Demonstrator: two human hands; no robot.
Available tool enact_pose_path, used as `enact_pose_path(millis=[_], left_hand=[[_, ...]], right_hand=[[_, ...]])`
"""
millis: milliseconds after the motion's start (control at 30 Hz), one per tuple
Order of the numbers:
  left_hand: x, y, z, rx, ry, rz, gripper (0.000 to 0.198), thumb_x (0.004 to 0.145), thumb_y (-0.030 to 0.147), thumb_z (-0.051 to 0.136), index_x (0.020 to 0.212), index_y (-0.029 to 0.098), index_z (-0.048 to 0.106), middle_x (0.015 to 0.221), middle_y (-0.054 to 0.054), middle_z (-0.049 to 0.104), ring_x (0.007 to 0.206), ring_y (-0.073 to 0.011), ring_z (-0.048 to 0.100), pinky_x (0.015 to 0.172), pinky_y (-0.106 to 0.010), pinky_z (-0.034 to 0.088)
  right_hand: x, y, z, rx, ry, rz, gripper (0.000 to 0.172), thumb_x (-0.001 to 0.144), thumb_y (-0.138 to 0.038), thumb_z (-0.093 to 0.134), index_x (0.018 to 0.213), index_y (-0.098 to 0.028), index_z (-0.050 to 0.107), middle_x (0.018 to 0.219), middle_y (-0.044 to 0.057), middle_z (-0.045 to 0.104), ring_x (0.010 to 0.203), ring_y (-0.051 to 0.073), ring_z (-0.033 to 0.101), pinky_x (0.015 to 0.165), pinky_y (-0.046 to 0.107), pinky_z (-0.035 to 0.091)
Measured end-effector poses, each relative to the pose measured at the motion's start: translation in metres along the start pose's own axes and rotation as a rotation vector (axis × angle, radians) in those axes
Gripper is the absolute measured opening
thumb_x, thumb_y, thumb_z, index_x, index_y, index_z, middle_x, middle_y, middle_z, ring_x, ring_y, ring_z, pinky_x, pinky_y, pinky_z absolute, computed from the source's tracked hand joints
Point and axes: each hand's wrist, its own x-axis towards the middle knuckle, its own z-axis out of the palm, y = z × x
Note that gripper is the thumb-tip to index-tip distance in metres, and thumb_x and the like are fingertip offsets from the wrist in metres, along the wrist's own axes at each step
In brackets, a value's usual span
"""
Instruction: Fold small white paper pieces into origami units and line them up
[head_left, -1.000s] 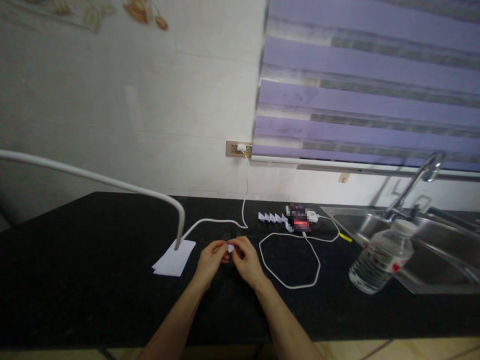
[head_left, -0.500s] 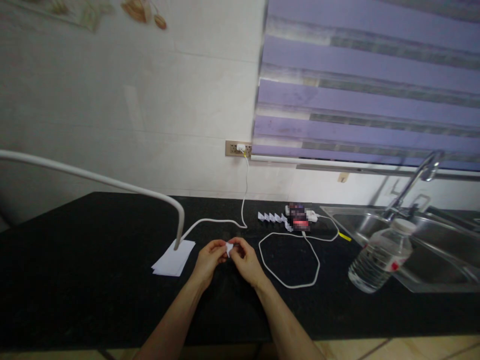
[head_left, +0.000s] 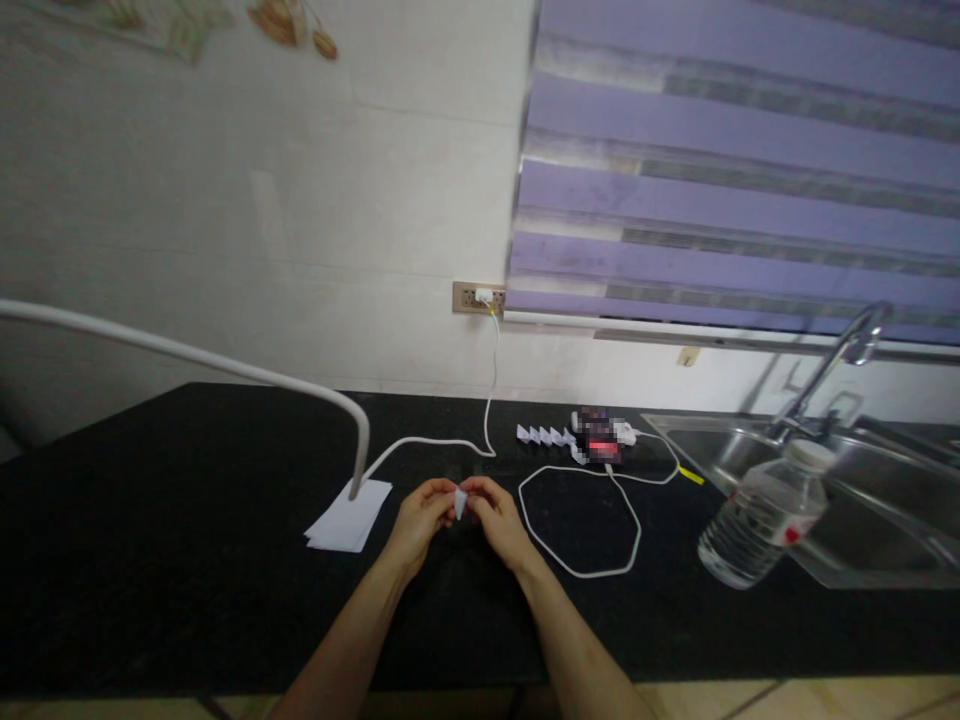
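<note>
A small folded white paper (head_left: 460, 503) is sitting right in the grip, between the fingertips of both hands, its narrow end pointing down. The left hand (head_left: 418, 522) is pinching it from the left with thumb and forefinger, and the right hand (head_left: 496, 518) is pinching it from the right in the same way; how the other fingers are pressing is too small to tell. Both hands are resting above or on the dark countertop (head_left: 150, 560); which one, I cannot tell.

Just left of the grip, flat white sheets (head_left: 346, 527) are lying in an uneven stack, and a bent white tube (head_left: 225, 365) is reaching down over them. To the right and beyond the grip, small folded pieces (head_left: 545, 437) are standing in a row, ending beside a dark device (head_left: 600, 445) whose face is blurred. Nearer the grip on that side, a white cable (head_left: 581, 575) is forming a loop. Well apart to the right, a clear bottle (head_left: 754, 530) is standing by the sink (head_left: 862, 500). Straight beyond the grip, a white plug (head_left: 484, 296) is sitting in the wall outlet (head_left: 466, 303).
</note>
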Motion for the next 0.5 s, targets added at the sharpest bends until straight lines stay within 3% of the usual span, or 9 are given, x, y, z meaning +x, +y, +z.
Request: enact_pose_path(millis=[233, 500], left_hand=[[-0.0019, 0.0034, 0.0005, 0.026, -0.024, -0.014, 0.014, 0.057, 0.016, 0.058, 0.072, 0.014, 0.057, 0.061, 0.002, 0.058, 0.054, -0.0082, 0.053, 0.055, -0.02, 0.041], [-0.0011, 0.0045, -0.0005, 0.249, 0.02, 0.149, 0.018, 0.055, 0.017, 0.059, 0.073, 0.015, 0.059, 0.071, 0.0, 0.062, 0.071, -0.0131, 0.057, 0.067, -0.022, 0.042]], right_hand=[[0.0023, 0.0039, -0.0013, 0.083, 0.048, 0.08, 0.012, 0.07, -0.02, 0.052, 0.08, -0.017, 0.057, 0.062, -0.003, 0.053, 0.049, 0.008, 0.045, 0.047, 0.019, 0.037], [-0.0002, 0.0069, -0.0024, -0.159, 0.035, -0.101, 0.013, 0.072, -0.024, 0.053, 0.081, -0.017, 0.059, 0.064, -0.002, 0.053, 0.056, 0.009, 0.046, 0.051, 0.02, 0.039]])
